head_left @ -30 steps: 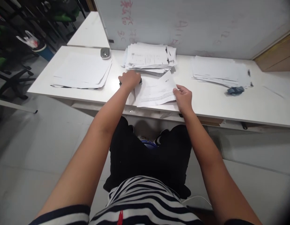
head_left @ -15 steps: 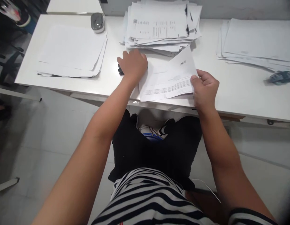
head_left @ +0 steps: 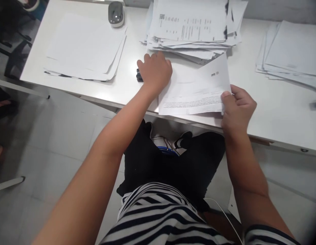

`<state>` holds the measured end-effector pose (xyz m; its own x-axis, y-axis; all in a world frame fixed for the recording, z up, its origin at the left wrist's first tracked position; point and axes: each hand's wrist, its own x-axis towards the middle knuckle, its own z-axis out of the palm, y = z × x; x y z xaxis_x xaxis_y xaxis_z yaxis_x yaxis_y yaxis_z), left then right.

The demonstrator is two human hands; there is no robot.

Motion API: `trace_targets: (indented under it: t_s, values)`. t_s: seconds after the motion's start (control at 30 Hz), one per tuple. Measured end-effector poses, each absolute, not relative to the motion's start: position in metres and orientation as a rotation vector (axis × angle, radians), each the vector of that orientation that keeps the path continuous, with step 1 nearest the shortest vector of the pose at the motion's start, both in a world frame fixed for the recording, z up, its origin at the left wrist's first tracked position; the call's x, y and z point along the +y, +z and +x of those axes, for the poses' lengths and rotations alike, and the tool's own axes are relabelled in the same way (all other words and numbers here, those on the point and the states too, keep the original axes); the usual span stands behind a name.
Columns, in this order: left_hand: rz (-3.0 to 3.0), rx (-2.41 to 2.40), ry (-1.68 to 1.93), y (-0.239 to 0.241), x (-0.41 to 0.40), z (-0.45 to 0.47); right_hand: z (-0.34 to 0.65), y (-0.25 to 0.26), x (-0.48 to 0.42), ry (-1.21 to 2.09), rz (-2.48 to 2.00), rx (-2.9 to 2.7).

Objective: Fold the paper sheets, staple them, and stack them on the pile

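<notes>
From my remote view, I saw the right hand (head_left: pixel 238 106) pinching the printed sheet (head_left: pixel 195 89) just above centre frame; the left hand (head_left: pixel 157 72) curved over a black object (head_left: pixel 139 75); its grip I couldn't tell.

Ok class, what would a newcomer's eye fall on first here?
Probably the printed sheet at the front of the white desk, its edge held by the right hand. Beside it, the left hand partly covers a black object. Behind both lies a thick, uneven paper stack.
</notes>
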<state>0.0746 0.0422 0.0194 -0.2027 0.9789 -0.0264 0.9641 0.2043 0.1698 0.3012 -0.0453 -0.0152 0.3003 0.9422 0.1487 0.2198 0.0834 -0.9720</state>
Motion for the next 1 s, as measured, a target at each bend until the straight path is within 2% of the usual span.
trace_targets:
  t_s: [0.4, 1.0]
  values:
    - [1.962, 2.209, -0.056, 0.028, 0.052, 0.07, 0.299, -0.014, -0.045, 0.734, -1.495, -1.154]
    - [1.902, 2.165, 0.059, 0.035, 0.05, 0.06, 0.298, -0.02, -0.042, 0.906, -1.437, -1.079]
